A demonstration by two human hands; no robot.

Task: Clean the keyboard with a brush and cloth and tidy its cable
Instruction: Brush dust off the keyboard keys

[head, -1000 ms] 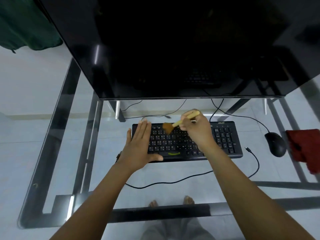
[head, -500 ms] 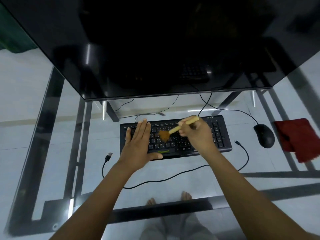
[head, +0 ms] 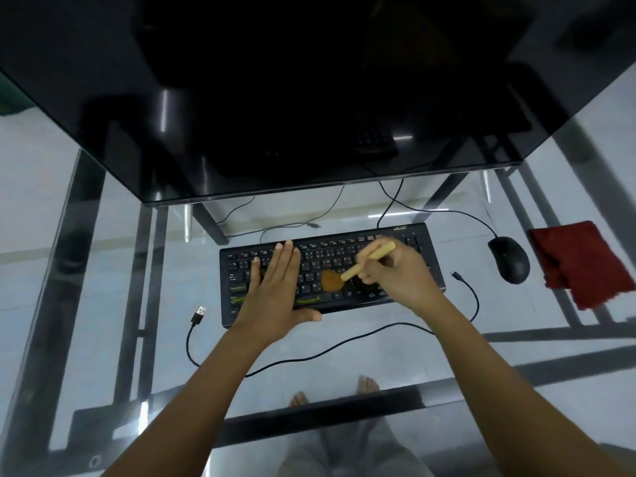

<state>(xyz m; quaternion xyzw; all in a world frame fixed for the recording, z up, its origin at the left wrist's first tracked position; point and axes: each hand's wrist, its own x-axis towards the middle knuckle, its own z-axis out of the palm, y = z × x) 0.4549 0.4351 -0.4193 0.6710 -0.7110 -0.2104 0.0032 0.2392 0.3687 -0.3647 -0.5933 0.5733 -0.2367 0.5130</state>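
Observation:
A black keyboard (head: 347, 256) lies on the glass table. My left hand (head: 275, 290) rests flat on its left half, fingers straight and together. My right hand (head: 399, 273) grips a brush (head: 368, 261) with a pale wooden handle; its brown bristles press on the lower middle keys. The keyboard's black cable (head: 327, 351) loops across the glass in front of the keyboard and ends in a loose USB plug (head: 199, 315) at the left. A red cloth (head: 581, 263) lies at the far right.
A large black monitor (head: 309, 98) overhangs the back of the table. A black mouse (head: 509, 259) sits right of the keyboard, its wire running behind. The dark frame of the glass table (head: 103, 270) and bare feet show through the glass.
The brush has swept from the upper rows down to the lower middle keys. My left hand stays flat on the keyboard. The view has shifted, so the USB plug now shows fully.

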